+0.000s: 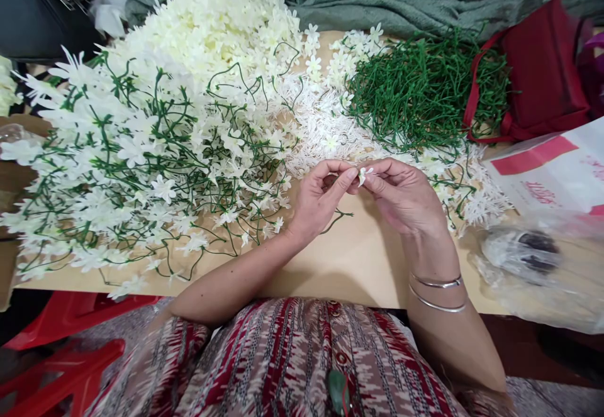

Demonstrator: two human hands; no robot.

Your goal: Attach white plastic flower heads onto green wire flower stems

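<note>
My left hand [321, 198] and my right hand [409, 202] meet over the table, thumbs and fingers closed in a pinch. Between their fingertips is a small white artificial flower [363, 177]. A thin green stem [340, 217] shows just below my left hand; whether it hangs from the fingers or lies on the table I cannot tell. Left of my hands spreads a heap of white flowers on green stems [160, 153]. Beyond the fingertips lie thin white stamen-like strands [325, 124]. Loose green stems [425, 90] are piled behind my right hand.
Cream flower heads [221, 21] are heaped at the back. A red bag [542, 71], a white paper bag [552, 168] and a clear plastic bag [519, 256] with something dark inside stand at the right. Red stools [80, 322] sit below the table's front left edge.
</note>
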